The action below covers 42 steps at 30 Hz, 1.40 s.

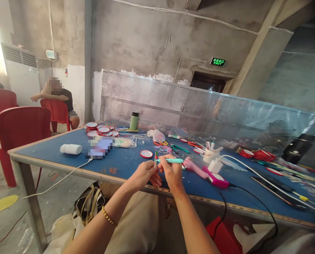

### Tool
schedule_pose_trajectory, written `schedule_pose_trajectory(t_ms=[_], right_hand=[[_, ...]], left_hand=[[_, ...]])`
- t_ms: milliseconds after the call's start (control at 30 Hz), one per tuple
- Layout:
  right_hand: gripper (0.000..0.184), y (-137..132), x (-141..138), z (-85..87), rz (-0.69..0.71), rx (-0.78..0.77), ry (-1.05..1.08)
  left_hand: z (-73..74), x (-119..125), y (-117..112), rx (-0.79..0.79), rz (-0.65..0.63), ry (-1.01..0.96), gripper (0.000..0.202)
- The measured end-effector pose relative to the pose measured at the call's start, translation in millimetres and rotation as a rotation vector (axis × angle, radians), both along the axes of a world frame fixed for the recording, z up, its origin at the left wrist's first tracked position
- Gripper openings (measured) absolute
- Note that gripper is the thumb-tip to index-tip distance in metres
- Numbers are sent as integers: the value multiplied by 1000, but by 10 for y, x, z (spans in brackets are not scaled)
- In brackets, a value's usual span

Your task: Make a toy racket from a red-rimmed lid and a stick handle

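My left hand (pixel 146 173) is closed, pinching a small thin strip (pixel 156 155) with green and red at its upper end. In my right hand (pixel 172 173) is a turquoise marker pen (pixel 174 161), held with its tip pointing left at the strip. Whether the tip touches the strip is too small to tell. Both hands are close together over the front edge of the blue table (pixel 128 165). Just beyond them lies a round white disc with a red rim (pixel 146 154).
A pink item (pixel 194 167) and a magenta box (pixel 217 178) with a black cable lie to the right, near a cup of pens (pixel 211 154). Stacked red-rimmed discs (pixel 103 129), a green bottle (pixel 134 121) and a white bottle (pixel 71 149) are leftward. A perforated metal screen (pixel 157 102) stands behind.
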State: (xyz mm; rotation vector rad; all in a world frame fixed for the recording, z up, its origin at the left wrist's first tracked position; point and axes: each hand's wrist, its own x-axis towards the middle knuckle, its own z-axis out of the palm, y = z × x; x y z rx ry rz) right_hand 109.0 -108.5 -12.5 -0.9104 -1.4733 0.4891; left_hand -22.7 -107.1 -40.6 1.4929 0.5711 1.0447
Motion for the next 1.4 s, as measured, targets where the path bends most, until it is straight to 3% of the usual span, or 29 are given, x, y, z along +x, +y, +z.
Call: schedule_pose_trajectory(t_ms=[767, 1400], right_hand=[[22, 43, 17, -40, 8, 2, 14], [23, 42, 17, -36, -22, 8, 21]], left_hand=[[10, 1, -6, 8, -2, -9, 45], [62, -7, -39, -14, 1, 6, 40]])
